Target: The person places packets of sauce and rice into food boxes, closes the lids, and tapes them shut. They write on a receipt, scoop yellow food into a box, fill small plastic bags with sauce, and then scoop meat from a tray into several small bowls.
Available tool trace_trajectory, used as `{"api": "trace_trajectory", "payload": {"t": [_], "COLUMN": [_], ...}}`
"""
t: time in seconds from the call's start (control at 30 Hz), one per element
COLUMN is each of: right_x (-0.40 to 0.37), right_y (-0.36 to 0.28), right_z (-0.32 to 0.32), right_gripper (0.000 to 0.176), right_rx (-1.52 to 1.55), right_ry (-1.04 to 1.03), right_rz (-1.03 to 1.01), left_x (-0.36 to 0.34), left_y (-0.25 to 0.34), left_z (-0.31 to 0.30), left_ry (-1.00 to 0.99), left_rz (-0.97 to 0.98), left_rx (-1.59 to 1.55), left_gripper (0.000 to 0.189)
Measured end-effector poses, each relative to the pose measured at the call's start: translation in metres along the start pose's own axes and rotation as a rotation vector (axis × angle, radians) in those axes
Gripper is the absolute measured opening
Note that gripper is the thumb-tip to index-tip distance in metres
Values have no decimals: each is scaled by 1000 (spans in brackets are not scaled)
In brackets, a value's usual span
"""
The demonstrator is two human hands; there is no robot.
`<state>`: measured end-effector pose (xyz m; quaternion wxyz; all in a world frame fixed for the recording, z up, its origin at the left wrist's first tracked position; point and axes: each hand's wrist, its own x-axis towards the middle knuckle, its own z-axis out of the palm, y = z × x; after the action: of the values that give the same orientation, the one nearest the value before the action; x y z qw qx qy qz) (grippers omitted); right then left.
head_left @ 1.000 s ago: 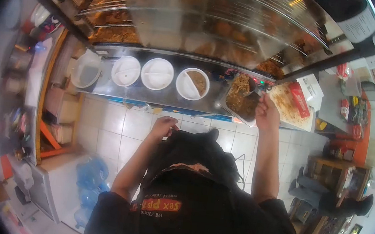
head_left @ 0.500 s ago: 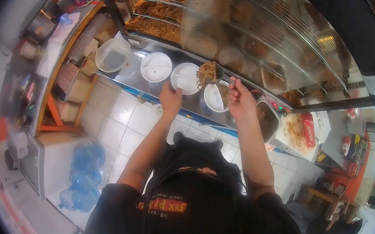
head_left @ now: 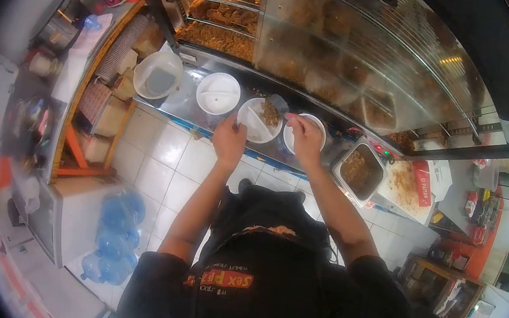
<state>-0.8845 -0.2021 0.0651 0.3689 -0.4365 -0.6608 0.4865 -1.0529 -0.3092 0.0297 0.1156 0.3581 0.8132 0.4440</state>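
Observation:
Three white divided bowls stand in a row on the metal counter. My left hand (head_left: 229,141) is closed at the near left rim of the middle bowl (head_left: 248,118). My right hand (head_left: 307,141) grips a serving spoon (head_left: 279,104) by its handle, its head tilted over the middle bowl. Brown shredded food (head_left: 269,114) lies in that bowl's right compartment, just below the spoon. The left bowl (head_left: 218,94) shows no food. Behind my right hand, the right bowl (head_left: 319,127) is partly hidden, so its contents do not show.
A metal pan (head_left: 359,173) of brown food sits at the right, beside a stained board and a red-and-white box (head_left: 422,183). A white tub (head_left: 158,75) stands at the counter's left end. The glass food cabinet (head_left: 319,34) rises behind the bowls.
My right hand has moved down and left, tipping the spoon; food from it now lies in the middle bowl. The view has shifted slightly, and the metal pan shows more fully.

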Motion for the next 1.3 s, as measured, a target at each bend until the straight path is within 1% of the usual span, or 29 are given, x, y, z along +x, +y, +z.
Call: {"api": "trace_trajectory", "payload": {"t": [0.07, 0.1, 0.17, 0.3, 0.37, 0.5, 0.57, 0.6, 0.67, 0.77, 0.9, 0.97, 1.0, 1.03, 1.07, 1.1, 1.13, 1.2, 1.23, 1.27, 1.3], "right_x": [-4, -4, -5, -4, -5, -15, -13, -13, -11, -11, -9, -12, -13, -14, -17, -20, -26, -44, -54, -66, -77], "right_y": [-2, -1, 1, -16, -21, -9, -1, -5, -14, -14, 5, 5, 6, 10, 13, 17, 16, 10, 5, -1, -4], "right_z": [1, 1, -1, -5, -7, 4, 12, 13, 17, 14, 10, -5, -15, -27, -43, -59, -78, -121, -141, -162, -181], "right_gripper": [17, 17, 16, 15, 14, 15, 16, 16, 16, 18, 19, 22, 23, 23, 24, 24, 24, 30, 30, 29, 29], "right_rx": [-187, -188, -250, -228, -183, -204, -185, -184, -131, -165, -46, 364, 569, 573, 810, 1048, 1052, 1057, 1051, 908, 761], "right_ry": [-22, -21, -60, -25, -25, -65, -130, -125, -27, -73, 7, 56, 84, 94, 152, 211, 227, 333, 373, 473, 568], "right_rz": [-311, -311, -372, -408, -306, -267, -245, -246, -231, -246, -173, 156, 319, 318, 437, 553, 549, 514, 503, 465, 430], "left_x": [-1, -1, -1, 0, -1, -3, -4, -4, -5, -5, -8, -14, -17, -21, -26, -32, -40, -58, -70, -80, -88], "left_y": [-2, -1, 0, -2, -2, -5, -2, -1, 0, 3, -12, -24, -19, -7, 1, 4, 6, 17, 28, 42, 58], "left_z": [0, 0, -1, 1, 0, 2, 1, 2, 0, -3, 5, 9, 6, 1, -2, -2, -2, 2, 5, 11, 17], "left_ry": [41, 40, 25, 19, 9, 8, -2, -4, -27, -40, -26, 10, 3, 46, 87, 76, 63, 21, -102, -229, -265], "left_rz": [42, 42, 49, 34, 26, 20, 4, 9, -42, -41, -3, 2, 6, -2, -9, 0, 23, 58, 64, 70, 81], "left_rx": [54, 54, 39, 21, -5, -26, -86, -86, -167, -137, -129, -175, -173, -163, -155, -156, -170, -197, -233, -269, -288], "left_gripper": [33, 33, 34, 33, 31, 31, 31, 31, 33, 32, 36, 34, 34, 32, 30, 30, 28, 26, 27, 27, 27]}}
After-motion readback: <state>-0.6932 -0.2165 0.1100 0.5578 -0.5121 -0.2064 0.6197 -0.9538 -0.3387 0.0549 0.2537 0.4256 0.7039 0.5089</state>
